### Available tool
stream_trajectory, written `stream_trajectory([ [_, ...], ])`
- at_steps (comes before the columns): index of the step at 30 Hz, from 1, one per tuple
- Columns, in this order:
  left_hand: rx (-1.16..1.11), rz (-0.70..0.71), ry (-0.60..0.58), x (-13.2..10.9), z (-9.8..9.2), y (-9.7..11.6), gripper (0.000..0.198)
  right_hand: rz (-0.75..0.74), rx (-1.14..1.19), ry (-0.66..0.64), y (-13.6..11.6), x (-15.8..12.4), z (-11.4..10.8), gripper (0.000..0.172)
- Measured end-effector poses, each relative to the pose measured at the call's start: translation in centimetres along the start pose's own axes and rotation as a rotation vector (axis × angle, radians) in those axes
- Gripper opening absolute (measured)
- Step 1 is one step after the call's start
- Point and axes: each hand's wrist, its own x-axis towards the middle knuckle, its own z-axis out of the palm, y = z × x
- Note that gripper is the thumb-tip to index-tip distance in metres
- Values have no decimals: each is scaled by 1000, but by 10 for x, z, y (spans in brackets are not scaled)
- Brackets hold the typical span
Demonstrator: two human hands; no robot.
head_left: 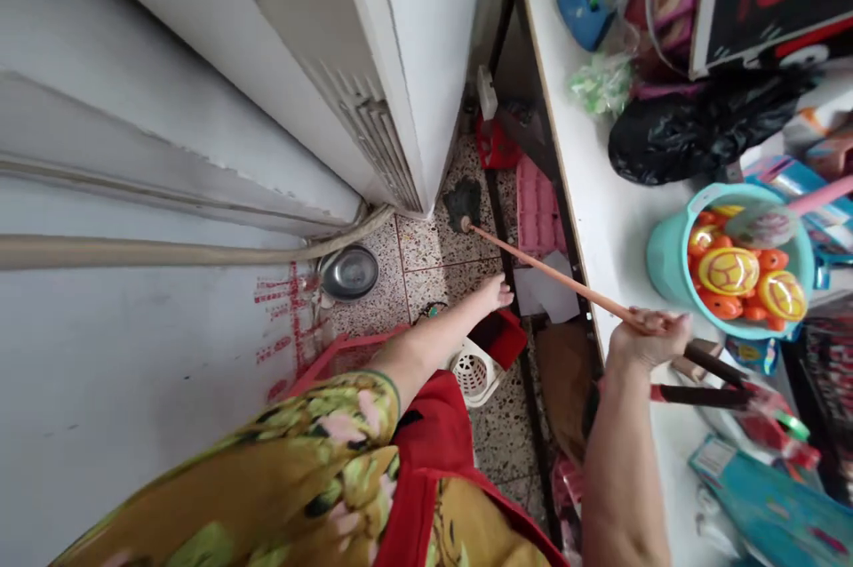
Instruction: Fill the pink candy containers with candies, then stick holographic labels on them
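My right hand [649,336] is closed round the upper part of a mop's orange handle [553,272], over the edge of the white counter. The handle slants down to the dark grey mop head [463,201], which lies on the speckled tile floor between the wall corner and the counter. My left hand [494,291] is stretched forward below the handle, apart from it. Its fingers look loosely bent and apart, with nothing visible in them. Just under my left hand stands a red mop bucket [512,338] with a white wringer basket [474,374], partly covered by my forearm.
A metal bowl [350,272] sits on the floor by the left wall. Pink crates [537,203] are under the white counter [603,234]. On it stand a turquoise bucket [670,243] of orange toys, a black plastic bag [666,136] and dark-handled cutters [706,395].
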Motion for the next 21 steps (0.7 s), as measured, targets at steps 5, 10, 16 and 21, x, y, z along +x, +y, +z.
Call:
stream_trajectory([
  [5, 45, 17, 68, -26, -107, -29, 16, -25, 167, -236, -11, 7, 81, 43],
  [10, 18, 215, 60, -59, -152, -15, 17, -139, 42, -476, -14, -37, 141, 36],
  [16, -50, 592, 3, -119, -188, -56, 20, -243, -87, -589, 13, -71, 120, 41],
  [21, -113, 542, 107, -156, -238, -172, 15, -449, -196, -670, 39, -130, 63, 41],
])
